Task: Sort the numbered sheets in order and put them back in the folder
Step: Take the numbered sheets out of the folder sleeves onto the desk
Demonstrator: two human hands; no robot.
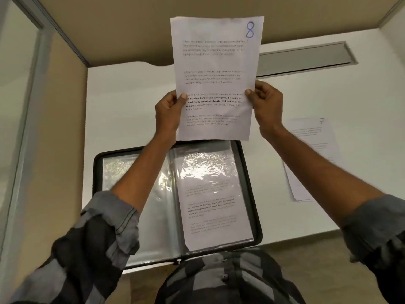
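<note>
I hold up a printed sheet marked 8 (215,69) above the desk. My left hand (167,114) pinches its left edge and my right hand (266,106) pinches its right edge, thumbs on the front. Below it lies the open black folder (252,172) with clear plastic sleeves. The right sleeve (213,200) holds a printed sheet; the left sleeve (153,216) looks glossy and is partly hidden by my left forearm. A small stack of sheets with 7 on top (315,150) lies on the desk to the right.
The white desk (122,110) is boxed in by beige partition walls on the left and at the back. A grey cable slot (306,60) runs along the back right. The desk's front edge sits just under the folder.
</note>
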